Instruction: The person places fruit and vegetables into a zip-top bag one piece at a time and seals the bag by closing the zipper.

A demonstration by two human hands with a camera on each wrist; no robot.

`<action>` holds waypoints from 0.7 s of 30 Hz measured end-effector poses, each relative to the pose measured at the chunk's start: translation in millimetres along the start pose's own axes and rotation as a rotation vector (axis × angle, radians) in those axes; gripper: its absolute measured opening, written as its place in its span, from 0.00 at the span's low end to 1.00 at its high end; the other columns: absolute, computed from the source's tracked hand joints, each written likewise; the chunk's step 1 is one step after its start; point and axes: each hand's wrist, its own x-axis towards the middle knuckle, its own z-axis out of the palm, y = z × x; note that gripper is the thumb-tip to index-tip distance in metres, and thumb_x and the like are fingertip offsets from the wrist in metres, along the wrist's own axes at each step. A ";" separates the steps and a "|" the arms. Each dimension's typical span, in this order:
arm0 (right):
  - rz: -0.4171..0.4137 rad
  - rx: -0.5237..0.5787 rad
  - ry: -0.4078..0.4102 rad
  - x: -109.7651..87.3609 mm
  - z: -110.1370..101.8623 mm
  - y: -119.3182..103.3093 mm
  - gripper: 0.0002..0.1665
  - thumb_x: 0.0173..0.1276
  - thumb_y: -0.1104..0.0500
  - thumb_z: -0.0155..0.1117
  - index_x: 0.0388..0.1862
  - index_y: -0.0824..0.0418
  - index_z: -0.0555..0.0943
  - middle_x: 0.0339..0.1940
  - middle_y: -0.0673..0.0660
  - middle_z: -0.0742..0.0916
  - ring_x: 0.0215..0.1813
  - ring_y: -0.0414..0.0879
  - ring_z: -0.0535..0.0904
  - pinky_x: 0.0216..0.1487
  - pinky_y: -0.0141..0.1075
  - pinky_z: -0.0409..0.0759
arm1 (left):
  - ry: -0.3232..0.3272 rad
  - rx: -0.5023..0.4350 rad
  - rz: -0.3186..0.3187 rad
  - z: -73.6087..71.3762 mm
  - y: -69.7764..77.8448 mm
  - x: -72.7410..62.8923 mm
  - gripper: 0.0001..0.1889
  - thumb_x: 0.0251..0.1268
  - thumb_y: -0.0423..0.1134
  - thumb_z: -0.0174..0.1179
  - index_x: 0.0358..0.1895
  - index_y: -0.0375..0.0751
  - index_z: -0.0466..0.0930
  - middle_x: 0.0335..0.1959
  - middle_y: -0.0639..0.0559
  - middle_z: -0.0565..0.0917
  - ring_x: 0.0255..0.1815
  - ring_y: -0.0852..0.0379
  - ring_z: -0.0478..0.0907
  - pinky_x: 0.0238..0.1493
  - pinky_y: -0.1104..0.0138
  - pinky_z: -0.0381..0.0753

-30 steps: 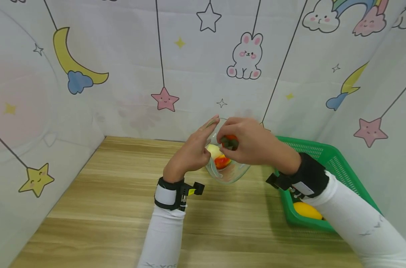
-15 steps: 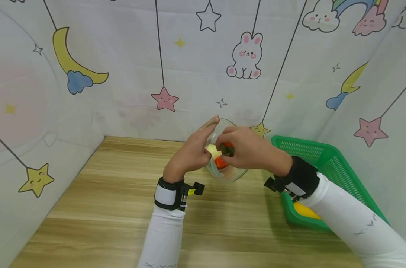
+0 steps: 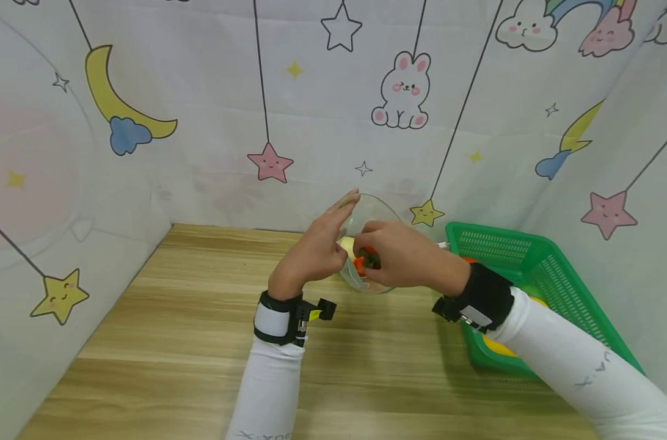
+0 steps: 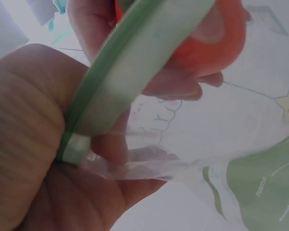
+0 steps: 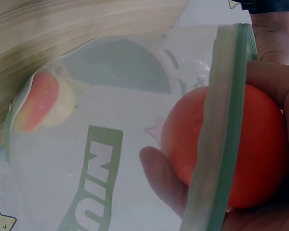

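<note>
My left hand (image 3: 311,256) grips one side of the mouth of a clear zip bag (image 5: 98,168) with a green zip strip and green print. In the left wrist view, the strip passes between thumb and fingers. My right hand (image 3: 405,253) holds a round red fruit (image 5: 262,149) with a green leafy cap. The fruit is at the bag's mouth, partly behind its clear wall in the right wrist view. At the bag's bottom lie a pale yellow round piece (image 5: 63,108) and a red-and-yellow one (image 5: 41,98).
A green plastic basket (image 3: 553,293) stands to the right, partly under my right forearm. A yellow fruit (image 3: 497,346) and a bit of red (image 3: 469,260) show in it. Behind the wooden table (image 3: 201,318) hangs a white printed cloth (image 3: 201,110).
My right hand has moved slightly down and toward me with the red fruit, deeper into the bag's mouth. The left hand has stayed in place on the bag.
</note>
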 end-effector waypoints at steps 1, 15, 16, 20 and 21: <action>0.007 -0.006 -0.010 -0.5 -0.1 0.3 0.14 0.57 0.56 0.75 0.43 0.55 0.86 0.39 0.51 0.84 0.34 0.41 0.74 0.34 0.31 0.76 | 0.000 -0.003 -0.001 0.0 0.2 0.0 0.47 0.49 0.14 0.48 0.80 0.35 0.51 0.84 0.48 0.50 0.84 0.52 0.48 0.54 0.63 0.74; 0.090 -0.024 -0.036 -4.7 -3.7 3.6 0.14 0.57 0.54 0.75 0.44 0.52 0.86 0.46 0.51 0.86 0.41 0.46 0.80 0.37 0.37 0.82 | -0.003 -0.009 -0.008 0.2 2.3 1.1 0.46 0.49 0.14 0.49 0.79 0.35 0.55 0.84 0.50 0.49 0.83 0.50 0.52 0.51 0.63 0.82; 0.097 -0.027 -0.030 -4.7 -4.5 3.4 0.14 0.58 0.54 0.75 0.44 0.52 0.87 0.48 0.52 0.87 0.43 0.47 0.81 0.38 0.38 0.84 | -0.005 -0.009 -0.009 0.4 2.8 1.3 0.46 0.49 0.14 0.49 0.79 0.35 0.56 0.84 0.51 0.49 0.83 0.50 0.52 0.58 0.61 0.82; 0.109 -0.032 -0.012 -4.5 -5.7 4.0 0.14 0.59 0.53 0.75 0.45 0.52 0.87 0.50 0.53 0.87 0.49 0.51 0.83 0.43 0.41 0.86 | -0.005 0.000 -0.014 1.2 3.7 1.6 0.45 0.49 0.14 0.49 0.78 0.35 0.58 0.85 0.52 0.49 0.83 0.49 0.52 0.75 0.55 0.68; 0.111 -0.034 -0.011 -4.6 -5.7 4.5 0.15 0.59 0.53 0.75 0.45 0.52 0.87 0.50 0.53 0.87 0.50 0.51 0.82 0.43 0.41 0.86 | -0.003 0.002 -0.018 1.2 3.8 1.4 0.45 0.48 0.13 0.49 0.78 0.34 0.58 0.85 0.52 0.49 0.83 0.49 0.53 0.76 0.55 0.68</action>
